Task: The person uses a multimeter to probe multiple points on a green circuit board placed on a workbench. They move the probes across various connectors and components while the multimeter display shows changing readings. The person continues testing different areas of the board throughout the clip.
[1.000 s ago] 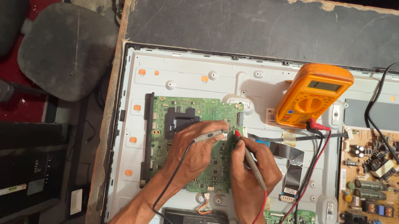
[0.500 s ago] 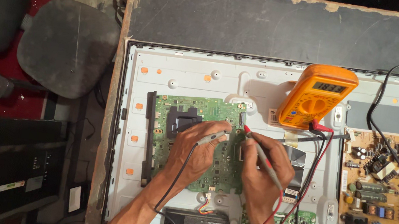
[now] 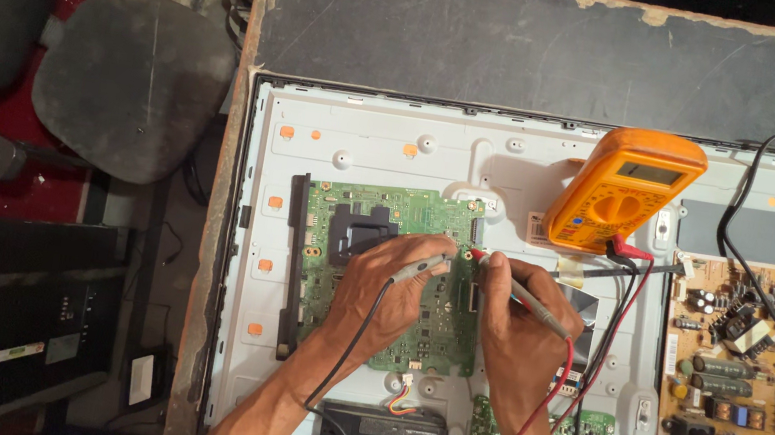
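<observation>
**A:** What is the head camera showing?

**B:** It is looking straight down at the opened back of a flat television (image 3: 397,148) lying on a dark bench (image 3: 553,49). A green main circuit board (image 3: 385,237) is sitting left of centre on the metal panel.

**A:** What are the hands doing?

**B:** The left hand (image 3: 387,293) is closing around a grey probe with a black lead (image 3: 419,268), resting over the green board. The right hand (image 3: 519,327) is gripping a probe with a red lead (image 3: 523,295), its tip touching the board's right edge. The two hands are working just beside each other.

**A:** Where are the leads going?

**B:** Both are running to an orange multimeter (image 3: 626,190) propped on the panel, above and right of the hands.

**A:** Anything else nearby?

**B:** A tan power supply board (image 3: 744,343) is lying at the right, and a grey chair (image 3: 129,80) is standing left of the bench.
</observation>
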